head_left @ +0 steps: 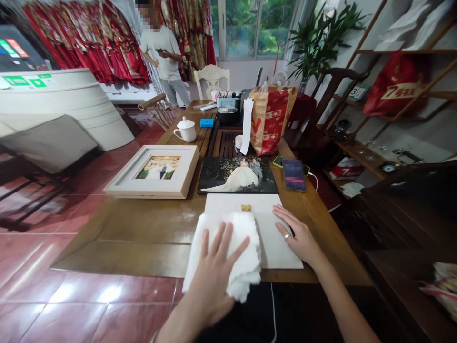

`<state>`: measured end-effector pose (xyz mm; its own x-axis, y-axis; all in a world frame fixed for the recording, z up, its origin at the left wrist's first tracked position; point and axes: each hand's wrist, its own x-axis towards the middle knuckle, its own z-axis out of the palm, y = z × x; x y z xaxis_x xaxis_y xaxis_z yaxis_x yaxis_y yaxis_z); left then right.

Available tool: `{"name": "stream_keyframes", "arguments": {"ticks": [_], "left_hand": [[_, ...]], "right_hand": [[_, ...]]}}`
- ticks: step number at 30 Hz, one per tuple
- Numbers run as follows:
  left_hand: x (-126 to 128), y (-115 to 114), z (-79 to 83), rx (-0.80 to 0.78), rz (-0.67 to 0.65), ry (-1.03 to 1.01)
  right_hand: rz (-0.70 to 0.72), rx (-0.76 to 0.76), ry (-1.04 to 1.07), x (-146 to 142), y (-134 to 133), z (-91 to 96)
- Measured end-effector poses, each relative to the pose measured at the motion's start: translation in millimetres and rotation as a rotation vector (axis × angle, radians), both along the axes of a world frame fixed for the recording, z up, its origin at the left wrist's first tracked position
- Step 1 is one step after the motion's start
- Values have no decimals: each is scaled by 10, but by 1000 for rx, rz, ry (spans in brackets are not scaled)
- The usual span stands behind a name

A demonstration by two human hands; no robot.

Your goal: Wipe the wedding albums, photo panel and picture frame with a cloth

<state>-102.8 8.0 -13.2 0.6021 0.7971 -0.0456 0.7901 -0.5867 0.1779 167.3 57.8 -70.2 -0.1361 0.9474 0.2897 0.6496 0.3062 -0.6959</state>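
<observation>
At left, our left hand (214,267) lies spread and released on the white cloth (250,267), which reaches past the near edge of the table (135,238) and could, we judge, slip off or snag the small yellow cat-shaped piece (246,208) if pushed carelessly forward. Farther right, our right hand (296,234), loose-fingered and gripping nothing, rests on the white board (273,250), where uneven pressure might skid it into the dark photo panel (217,174) just beyond. The cloth looks soft and ruffle-edged; the board, lying flat partly beneath it, looks smooth and plain.
</observation>
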Motion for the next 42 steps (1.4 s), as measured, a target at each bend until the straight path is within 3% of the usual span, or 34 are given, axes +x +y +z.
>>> {"name": "stream_keyframes", "arguments": {"ticks": [3, 5, 13, 16, 19, 22, 27, 31, 36, 42], "left_hand": [[-8, -161, -9, -35, -22, -6], [1, -124, 1, -38, -8, -13], [204, 692, 125, -24, 120, 36], [336, 821, 143, -26, 165, 50], [476, 700, 97, 4, 183, 26], [547, 418, 16, 15, 148, -2], [407, -87, -51, -70, 7, -26], [274, -237, -3, -106, -38, -40], [386, 114, 14, -30, 142, -67], [827, 687, -3, 56, 224, -45]], "right_hand": [[-2, 7, -11, 3, 2, -5], [-6, 3, -17, 2, 2, 0], [-5, -6, 14, -16, -3, 27], [-6, -22, 5, -19, 1, 28], [-10, -21, 7, -18, 4, 25], [5, 0, 19, -11, 4, 17], [5, 9, 0, 1, -4, 6], [6, -5, -15, 6, -5, 4], [0, -3, -6, -5, 2, 8], [-22, -4, -2, -12, 11, 4]]}}
